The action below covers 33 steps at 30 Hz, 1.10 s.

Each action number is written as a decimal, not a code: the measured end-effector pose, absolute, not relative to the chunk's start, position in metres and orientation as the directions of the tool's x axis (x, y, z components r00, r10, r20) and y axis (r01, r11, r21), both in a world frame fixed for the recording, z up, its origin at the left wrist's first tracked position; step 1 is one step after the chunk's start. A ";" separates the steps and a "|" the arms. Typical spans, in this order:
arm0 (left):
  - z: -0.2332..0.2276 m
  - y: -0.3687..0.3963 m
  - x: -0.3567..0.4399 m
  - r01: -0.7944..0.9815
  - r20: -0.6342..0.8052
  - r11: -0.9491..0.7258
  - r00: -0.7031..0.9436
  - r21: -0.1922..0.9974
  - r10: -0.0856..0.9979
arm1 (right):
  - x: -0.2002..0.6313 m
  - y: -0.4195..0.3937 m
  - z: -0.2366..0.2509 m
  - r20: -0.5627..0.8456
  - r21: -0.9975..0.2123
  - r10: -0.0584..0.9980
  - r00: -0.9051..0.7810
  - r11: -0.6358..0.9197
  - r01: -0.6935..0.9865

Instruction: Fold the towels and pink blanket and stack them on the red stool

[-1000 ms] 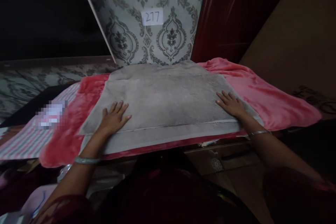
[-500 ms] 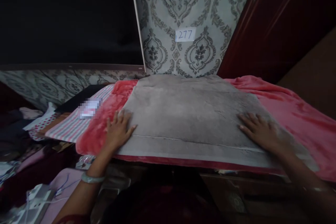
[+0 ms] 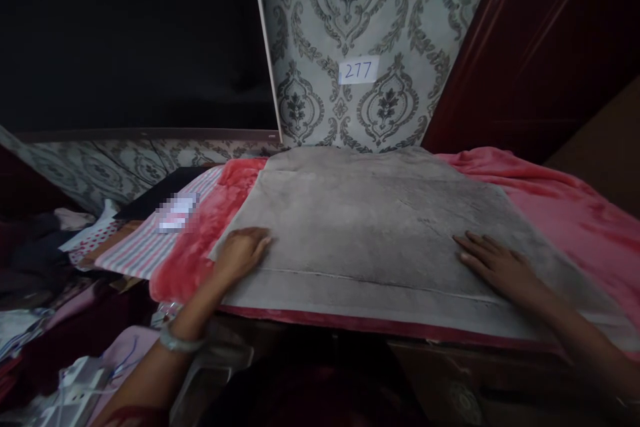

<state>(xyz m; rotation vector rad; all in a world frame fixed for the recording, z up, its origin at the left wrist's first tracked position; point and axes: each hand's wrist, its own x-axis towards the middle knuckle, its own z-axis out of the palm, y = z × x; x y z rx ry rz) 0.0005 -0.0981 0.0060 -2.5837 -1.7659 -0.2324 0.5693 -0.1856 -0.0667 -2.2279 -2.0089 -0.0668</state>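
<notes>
A grey plush cloth [image 3: 350, 220] lies spread over a red blanket [image 3: 195, 257], with a seam line running along its near edge. On its left part rests my left hand [image 3: 243, 252], palm down, its fingers stretched to the right and the thumb a little apart. My right hand [image 3: 493, 263] is laid flat on the right part of the cloth, fingers pointing left and away from me. Neither hand grips anything. The grey cloth looks mostly smooth, with faint creases near its middle right.
A striped cloth [image 3: 150, 233] lies to the left. Behind it hangs a large dark screen [image 3: 135, 40]. A paper marked 277 [image 3: 359, 71] is on the patterned wall. A pink-red blanket [image 3: 565, 213] covers the right side. A white power strip [image 3: 77, 390] sits at lower left.
My left hand has turned, its fingers swinging from pointing away to pointing right, and has slid slightly rightward. My right hand stays flat, its fingers closer together. The view has shifted slightly.
</notes>
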 end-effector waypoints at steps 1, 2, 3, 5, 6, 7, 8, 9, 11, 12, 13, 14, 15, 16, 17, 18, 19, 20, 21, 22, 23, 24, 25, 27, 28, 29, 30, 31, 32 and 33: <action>0.012 -0.086 0.014 0.913 0.132 -0.400 0.387 0.088 0.913 | 0.561 -0.177 -0.059 0.134 -0.069 0.985 0.107 -0.098 0.993; 0.018 -0.074 0.030 0.899 0.134 -0.429 0.415 0.090 0.900 | 0.551 -0.166 -0.050 0.148 -0.065 0.985 0.092 -0.083 0.994; 0.023 -0.061 0.047 0.892 0.129 -0.443 0.431 0.086 0.893 | 0.537 -0.154 -0.042 0.164 -0.064 0.985 0.062 -0.052 0.997; 0.028 -0.039 0.079 0.893 0.106 -0.444 0.435 0.076 0.894 | 0.503 -0.128 -0.027 0.189 -0.061 0.982 -0.007 0.019 0.998; 0.028 -0.029 0.093 0.895 0.094 -0.441 0.435 0.070 0.896 | 0.485 -0.116 -0.023 0.194 -0.056 0.981 -0.030 0.042 0.998; 0.026 -0.022 0.105 0.896 0.079 -0.440 0.435 0.065 0.897 | 0.466 -0.106 -0.020 0.196 -0.050 0.979 -0.060 0.071 0.996; 0.022 -0.016 0.113 0.898 0.064 -0.436 0.433 0.058 0.899 | 0.450 -0.098 -0.021 0.194 -0.042 0.976 -0.098 0.108 0.993; 0.016 -0.012 0.118 0.901 0.055 -0.431 0.428 0.048 0.902 | 0.436 -0.092 -0.023 0.182 -0.037 0.973 -0.140 0.149 0.988; 0.001 -0.008 0.122 0.910 0.056 -0.414 0.412 0.031 0.909 | 0.416 -0.088 -0.034 0.158 -0.037 0.964 -0.212 0.221 0.975; -0.006 -0.008 0.121 0.913 0.062 -0.407 0.405 0.026 0.912 | 0.412 -0.088 -0.041 0.152 -0.042 0.960 -0.234 0.242 0.969; -0.012 -0.007 0.119 0.914 0.068 -0.404 0.401 0.025 0.913 | 0.410 -0.089 -0.047 0.155 -0.048 0.957 -0.245 0.255 0.966; -0.016 -0.005 0.117 0.913 0.070 -0.407 0.404 0.027 0.912 | 0.410 -0.090 -0.054 0.166 -0.054 0.954 -0.249 0.261 0.964; -0.018 -0.002 0.114 0.912 0.066 -0.410 0.407 0.031 0.911 | 0.412 -0.091 -0.059 0.180 -0.059 0.951 -0.251 0.265 0.962; -0.017 0.003 0.112 0.913 0.059 -0.407 0.404 0.034 0.913 | 0.414 -0.091 -0.064 0.192 -0.064 0.948 -0.252 0.269 0.961; -0.015 0.010 0.109 0.916 0.045 -0.399 0.397 0.035 0.917 | 0.416 -0.090 -0.067 0.203 -0.069 0.946 -0.253 0.272 0.960; -0.011 0.019 0.105 0.922 0.027 -0.385 0.385 0.035 0.923 | 0.418 -0.090 -0.070 0.213 -0.072 0.943 -0.254 0.274 0.959; -0.006 0.029 0.101 0.931 0.004 -0.364 0.364 0.033 0.931 | 0.419 -0.089 -0.071 0.223 -0.074 0.941 -0.254 0.276 0.958; -0.001 0.041 0.096 0.942 -0.023 -0.333 0.334 0.031 0.942 | 0.420 -0.088 -0.073 0.231 -0.075 0.939 -0.254 0.277 0.958; 0.004 0.053 0.090 0.954 -0.051 -0.298 0.299 0.030 0.953 | 0.420 -0.087 -0.074 0.236 -0.076 0.938 -0.255 0.279 0.957; 0.008 0.066 0.084 0.964 -0.071 -0.262 0.264 0.030 0.962 | 0.420 -0.087 -0.074 0.239 -0.079 0.936 -0.257 0.282 0.956; 0.012 0.077 0.078 0.973 -0.077 -0.227 0.229 0.031 0.970 | 0.420 -0.087 -0.074 0.239 -0.082 0.935 -0.260 0.287 0.954; 0.014 0.087 0.072 0.980 -0.074 -0.194 0.196 0.033 0.978 | 0.420 -0.087 -0.074 0.238 -0.085 0.934 -0.265 0.292 0.953; 0.014 0.096 0.067 0.985 -0.066 -0.169 0.172 0.038 0.983 | 0.420 -0.087 -0.074 0.237 -0.088 0.934 -0.268 0.295 0.951; 0.011 0.107 0.060 0.989 -0.043 -0.137 0.139 0.048 0.989 | 0.420 -0.088 -0.074 0.233 -0.094 0.934 -0.271 0.299 0.950; 0.008 0.110 0.057 0.991 -0.015 -0.120 0.121 0.051 0.993 | 0.420 -0.088 -0.073 0.231 -0.099 0.935 -0.269 0.298 0.950; 0.004 0.112 0.056 0.993 0.021 -0.104 0.103 0.054 0.994 | 0.420 -0.088 -0.073 0.229 -0.105 0.937 -0.265 0.295 0.950; 0.001 0.113 0.055 0.994 0.054 -0.091 0.088 0.056 0.995 | 0.419 -0.088 -0.071 0.224 -0.113 0.939 -0.261 0.291 0.950; -0.002 0.114 0.054 0.995 0.080 -0.084 0.079 0.059 0.994 | 0.418 -0.088 -0.069 0.214 -0.122 0.942 -0.257 0.287 0.950; -0.003 0.114 0.052 0.995 0.091 -0.083 0.077 0.062 0.993 | 0.417 -0.088 -0.067 0.201 -0.133 0.947 -0.252 0.281 0.951; -0.003 0.115 0.051 0.994 0.081 -0.087 0.081 0.064 0.993 | 0.415 -0.089 -0.064 0.183 -0.144 0.952 -0.247 0.274 0.951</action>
